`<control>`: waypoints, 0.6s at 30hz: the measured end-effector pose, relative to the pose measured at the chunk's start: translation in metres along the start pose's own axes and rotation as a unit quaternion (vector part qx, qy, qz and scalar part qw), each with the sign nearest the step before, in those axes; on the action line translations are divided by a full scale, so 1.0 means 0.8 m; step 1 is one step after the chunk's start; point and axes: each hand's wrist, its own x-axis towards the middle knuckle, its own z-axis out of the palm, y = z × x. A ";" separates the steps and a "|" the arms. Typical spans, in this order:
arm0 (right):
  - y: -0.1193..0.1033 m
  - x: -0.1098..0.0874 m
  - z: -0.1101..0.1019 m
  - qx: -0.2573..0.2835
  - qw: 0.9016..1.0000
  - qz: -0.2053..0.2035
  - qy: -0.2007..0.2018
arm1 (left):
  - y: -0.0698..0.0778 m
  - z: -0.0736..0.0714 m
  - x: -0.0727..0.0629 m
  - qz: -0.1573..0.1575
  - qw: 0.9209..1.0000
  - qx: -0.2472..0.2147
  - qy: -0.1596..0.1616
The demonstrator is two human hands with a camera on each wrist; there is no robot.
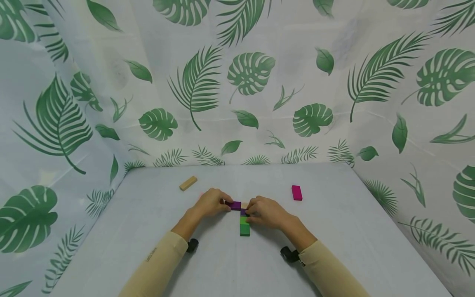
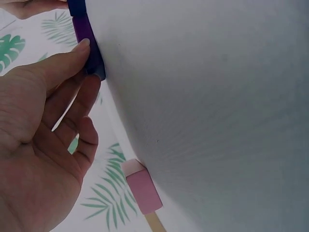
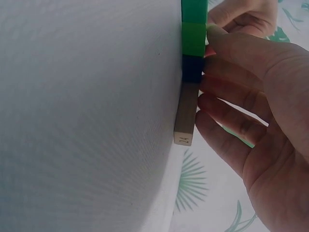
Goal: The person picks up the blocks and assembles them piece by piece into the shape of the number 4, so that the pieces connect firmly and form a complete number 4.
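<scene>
On the white table, my left hand (image 1: 212,202) pinches a purple wooden block (image 1: 235,205) between thumb and forefinger, its end against a short row of blocks. That row holds a plain wood block (image 3: 187,113) marked 24, a dark blue block (image 3: 192,69), a light green block (image 3: 193,38) and a green block (image 1: 244,230). My right hand (image 1: 268,212) rests along the row, its fairly straight fingertips touching the blocks from above. The left wrist view shows the purple block tilted between thumb and forefinger, with the other left fingers loosely bent.
Farther back on the left lies a plain wood block (image 1: 188,183). A magenta block (image 1: 297,192) lies back right. A pink block (image 2: 145,191), mostly hidden behind my left hand in the head view, is near the wood one. Leaf-printed cloth (image 1: 245,82) surrounds the table (image 1: 222,272).
</scene>
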 end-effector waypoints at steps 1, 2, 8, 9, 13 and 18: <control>0.000 0.000 0.000 0.000 1.000 -0.002 0.000 | 0.000 0.000 0.000 0.001 1.000 0.001 0.000; 0.000 0.000 0.000 -0.001 1.000 -0.003 0.000 | 0.000 0.000 -0.001 0.002 1.000 0.001 0.000; 0.001 0.002 0.000 -0.002 1.000 -0.004 -0.001 | 0.001 -0.001 -0.003 -0.003 1.000 -0.003 0.002; 0.001 0.002 0.000 -0.001 1.000 -0.002 -0.001 | 0.001 -0.001 -0.003 -0.005 1.000 -0.005 0.002; 0.002 0.002 0.000 0.003 1.000 0.004 -0.002 | 0.002 -0.002 -0.002 -0.008 1.000 -0.006 0.001; 0.001 0.002 0.000 0.016 1.000 0.011 -0.007 | 0.000 -0.001 -0.001 -0.010 1.000 -0.005 -0.004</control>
